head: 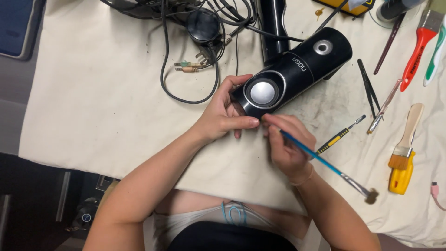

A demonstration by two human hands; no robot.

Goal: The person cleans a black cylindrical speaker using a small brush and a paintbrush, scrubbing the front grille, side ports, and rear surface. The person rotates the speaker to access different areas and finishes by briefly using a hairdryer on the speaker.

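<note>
The right hand (pixel 284 148) is nearest, w/ its fingers (pixel 278 122) curled shut on a thin blue brush (pixel 320 160). The handle runs under the palm; the bristle end points back toward the person, away from the work. To do this step well, I judge the brush should stay low in the grip so the bristles do not drag on the cloth, and the fingertips should press only lightly.

The left hand (pixel 222 114) is just beside it, fingers half closed around the near end of the black speaker (pixel 290 72), thumb at the lower edge, index over the top. The speaker lies on its side on the cloth-covered tabletop (pixel 93 93), slanting away to the right, its silver cone facing up, touching both hands' fingertips.

Farther: tangled cables (pixel 190 69) and more brushes (pixel 418 46).
</note>
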